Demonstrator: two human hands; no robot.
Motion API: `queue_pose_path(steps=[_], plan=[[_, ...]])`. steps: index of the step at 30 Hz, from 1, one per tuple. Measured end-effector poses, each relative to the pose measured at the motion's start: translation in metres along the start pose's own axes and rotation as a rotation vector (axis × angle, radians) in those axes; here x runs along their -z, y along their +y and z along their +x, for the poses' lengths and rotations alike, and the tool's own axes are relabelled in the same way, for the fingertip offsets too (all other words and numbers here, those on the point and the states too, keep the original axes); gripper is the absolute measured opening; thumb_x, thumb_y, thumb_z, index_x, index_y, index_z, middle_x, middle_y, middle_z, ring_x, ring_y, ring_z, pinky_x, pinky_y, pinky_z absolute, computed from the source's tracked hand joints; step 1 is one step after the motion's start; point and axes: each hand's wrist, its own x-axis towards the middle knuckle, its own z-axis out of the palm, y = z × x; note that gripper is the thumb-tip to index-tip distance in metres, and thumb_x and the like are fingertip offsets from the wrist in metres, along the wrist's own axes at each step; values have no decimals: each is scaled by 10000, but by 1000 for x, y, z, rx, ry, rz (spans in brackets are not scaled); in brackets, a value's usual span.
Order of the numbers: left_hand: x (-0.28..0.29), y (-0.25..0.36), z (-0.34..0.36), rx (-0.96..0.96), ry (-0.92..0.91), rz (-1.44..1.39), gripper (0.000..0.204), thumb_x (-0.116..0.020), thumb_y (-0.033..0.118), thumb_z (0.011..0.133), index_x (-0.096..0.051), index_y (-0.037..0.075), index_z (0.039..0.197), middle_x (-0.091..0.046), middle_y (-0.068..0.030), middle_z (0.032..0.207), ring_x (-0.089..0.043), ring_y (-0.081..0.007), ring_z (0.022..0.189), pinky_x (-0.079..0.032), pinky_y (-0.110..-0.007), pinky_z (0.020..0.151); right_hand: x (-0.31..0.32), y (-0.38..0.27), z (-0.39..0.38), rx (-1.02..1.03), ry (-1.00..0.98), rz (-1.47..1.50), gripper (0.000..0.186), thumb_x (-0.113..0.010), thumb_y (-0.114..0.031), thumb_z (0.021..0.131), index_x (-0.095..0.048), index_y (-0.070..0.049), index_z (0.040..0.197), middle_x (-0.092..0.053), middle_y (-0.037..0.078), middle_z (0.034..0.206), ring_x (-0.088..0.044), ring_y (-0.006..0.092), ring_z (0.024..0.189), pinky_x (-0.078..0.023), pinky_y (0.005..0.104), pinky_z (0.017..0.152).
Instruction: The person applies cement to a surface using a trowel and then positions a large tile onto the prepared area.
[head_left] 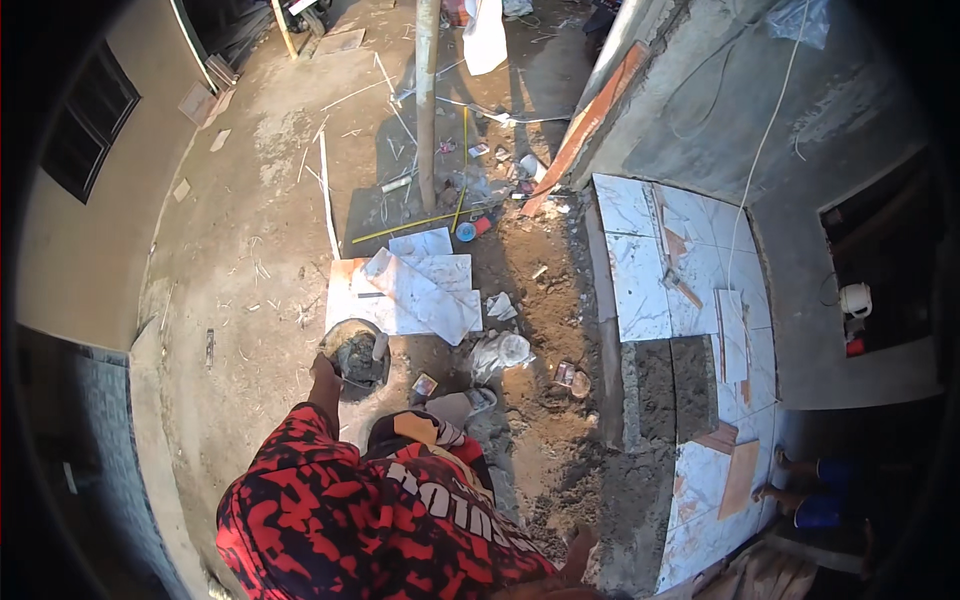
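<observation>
My left hand (325, 372) is closed on the rim of a round bucket (350, 328) beside the stacked tiles. Wet grey mortar (356, 358) lies in it, and a pale handle (380, 346), perhaps a trowel's, sticks up at its right side. Down at the lower edge, my right hand (582, 548) hangs over the dirt beside the mortar bed; its fingers are too dark and small to read. Just beyond the bucket, white marbled tiles (420, 290) lie in an uneven stack. To the right, a bed of grey mortar (655, 395) adjoins laid white tiles (640, 290).
A wooden post (425, 110) stands ahead. A yellow folding rule (400, 230) lies near a blue-and-white roll (466, 232). A reddish plank (585, 130) leans on the grey wall. Another person's legs (815, 490) show at right. Tile pieces (740, 478) lie on the laid tiles.
</observation>
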Motion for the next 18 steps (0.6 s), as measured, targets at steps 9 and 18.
queue_pose_path(steps=[9, 18], plan=[[132, 0, 0, 312, 274, -40, 386, -426, 371, 845, -583, 55, 1002, -604, -137, 960, -595, -304, 872, -481, -470, 818, -16, 92, -41, -97, -177, -552, 180, -600, -246, 805, -642, -71, 805, -573, 17, 641, -518, 133, 555, -448, 328, 509], [110, 4, 25, 567, 50, -102, 351, -444, 393, 845, -561, 76, 941, -578, -114, 898, -571, -276, 817, -474, -453, 775, -92, 148, -83, -21, -368, -1060, 119, -629, -214, 717, -673, -116, 768, -633, 49, 714, -609, 196, 659, -482, 361, 563]])
